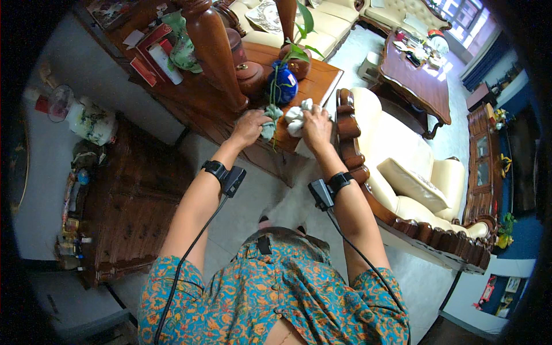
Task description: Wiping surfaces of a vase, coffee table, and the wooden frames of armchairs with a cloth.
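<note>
My left hand [248,127] is closed on a grey-green cloth [270,121] at the near edge of a brown wooden cabinet top [319,78]. To its right, my right hand [317,127] grips a bunched white cloth [296,118] on the same top. Just beyond both hands stands a round blue vase [282,84] with a green leafy plant [300,50] in it. Pale stems or roots trail from the vase down between the two cloths. Fingertips of both hands are partly hidden by the cloth folds.
A turned wooden post [214,54] rises left of the vase, beside a brown lidded pot [249,76] and a green vase [183,43]. At right, a cream armchair [402,132] with a carved wooden frame adjoins the cabinet. A dark wooden chest [138,213] stands at left.
</note>
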Motion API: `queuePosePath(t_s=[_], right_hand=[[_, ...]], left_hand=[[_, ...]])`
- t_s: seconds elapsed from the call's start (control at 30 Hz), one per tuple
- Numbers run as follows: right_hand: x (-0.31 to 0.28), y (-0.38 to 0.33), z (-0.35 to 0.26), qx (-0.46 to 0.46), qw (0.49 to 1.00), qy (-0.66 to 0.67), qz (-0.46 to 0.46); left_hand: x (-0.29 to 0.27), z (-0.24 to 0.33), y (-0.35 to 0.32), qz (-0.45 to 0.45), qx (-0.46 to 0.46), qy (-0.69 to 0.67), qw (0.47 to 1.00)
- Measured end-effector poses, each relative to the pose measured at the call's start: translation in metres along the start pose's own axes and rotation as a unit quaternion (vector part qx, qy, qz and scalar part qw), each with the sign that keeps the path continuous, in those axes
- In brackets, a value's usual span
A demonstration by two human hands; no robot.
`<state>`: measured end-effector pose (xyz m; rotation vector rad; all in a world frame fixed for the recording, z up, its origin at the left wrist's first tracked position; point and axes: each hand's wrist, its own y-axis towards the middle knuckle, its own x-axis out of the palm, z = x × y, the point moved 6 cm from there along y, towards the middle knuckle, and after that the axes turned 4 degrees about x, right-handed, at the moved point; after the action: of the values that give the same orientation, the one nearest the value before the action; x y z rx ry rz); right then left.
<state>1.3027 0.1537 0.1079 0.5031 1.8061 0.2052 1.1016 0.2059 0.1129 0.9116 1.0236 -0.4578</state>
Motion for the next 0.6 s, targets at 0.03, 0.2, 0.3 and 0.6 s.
queuePosePath(t_s=[0.03,0.2,0.3,0.6], right_hand=[[0.004,0.012,0.001,0.002,1.0,-0.016,0.006],[0.017,0.06,0.028,0.068,0.994,-0.077,-0.041],[0.014,0.067,0.012,0.053,0.992,-0.109,-0.039],[0.007,0.043,0.013,0.008,0.994,-0.086,-0.06]], left_hand=[[-0.001,-0.006,0.0,0.004,0.003,-0.011,1.0],[0.004,0.002,0.018,-0.071,-0.033,-0.019,0.997],[0.005,0.001,0.018,-0.061,-0.034,0.011,0.997],[-0.03,-0.021,-0.019,-0.115,0.167,-0.105,0.974]])
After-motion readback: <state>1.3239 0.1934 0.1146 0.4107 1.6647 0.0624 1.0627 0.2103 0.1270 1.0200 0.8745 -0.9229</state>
